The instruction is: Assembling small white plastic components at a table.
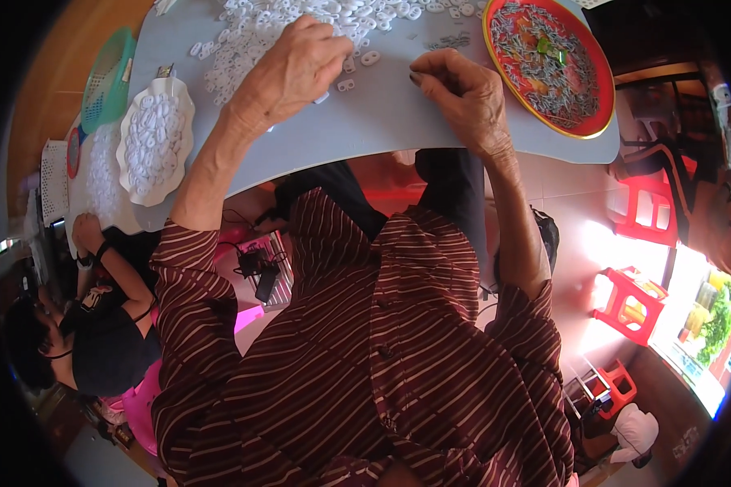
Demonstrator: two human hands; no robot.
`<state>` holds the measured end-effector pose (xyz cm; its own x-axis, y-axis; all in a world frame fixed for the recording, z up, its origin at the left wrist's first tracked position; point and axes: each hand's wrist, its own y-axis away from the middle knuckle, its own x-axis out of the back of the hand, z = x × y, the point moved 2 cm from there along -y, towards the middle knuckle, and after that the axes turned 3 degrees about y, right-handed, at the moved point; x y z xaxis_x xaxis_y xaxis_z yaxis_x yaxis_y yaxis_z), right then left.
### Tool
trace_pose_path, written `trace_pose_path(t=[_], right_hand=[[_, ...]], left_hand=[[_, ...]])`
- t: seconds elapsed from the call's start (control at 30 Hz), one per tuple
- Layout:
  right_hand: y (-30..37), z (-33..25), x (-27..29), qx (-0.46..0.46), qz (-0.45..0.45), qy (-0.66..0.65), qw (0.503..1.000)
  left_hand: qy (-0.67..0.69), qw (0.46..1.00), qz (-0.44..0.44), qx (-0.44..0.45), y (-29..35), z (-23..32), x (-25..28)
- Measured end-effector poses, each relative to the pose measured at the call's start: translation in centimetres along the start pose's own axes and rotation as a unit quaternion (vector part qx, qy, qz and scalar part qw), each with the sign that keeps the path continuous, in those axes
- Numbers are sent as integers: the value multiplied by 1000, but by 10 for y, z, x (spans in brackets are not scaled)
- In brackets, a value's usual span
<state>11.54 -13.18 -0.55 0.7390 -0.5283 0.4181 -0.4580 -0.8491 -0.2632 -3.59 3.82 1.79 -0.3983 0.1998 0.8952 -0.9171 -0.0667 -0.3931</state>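
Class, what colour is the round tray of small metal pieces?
The tray is red with a yellow rim; head view.

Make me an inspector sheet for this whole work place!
Surface: grey-blue table, partly covered.
Work things: loose white pieces; more in a wavy dish; small metal pieces in a red tray.
Clutter: green basket at left; green object in the tray.
Hands: left hand at the white pieces; right hand near the tray; grips unclear.
Cables: possible cord by a black object below; unclear.
Surroundings: red stools at right; another person at left.
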Motion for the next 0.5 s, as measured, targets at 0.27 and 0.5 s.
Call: trace_pose_path(t=[0.27,0.5], right_hand=[[-1,1,-3,-3,4,-12,1000],[0,0,-3,-2,5,-16,1000]], left_hand=[[31,999,9,-14,6,15,-7],[-20,997,-27,-65,7,21,-5]])
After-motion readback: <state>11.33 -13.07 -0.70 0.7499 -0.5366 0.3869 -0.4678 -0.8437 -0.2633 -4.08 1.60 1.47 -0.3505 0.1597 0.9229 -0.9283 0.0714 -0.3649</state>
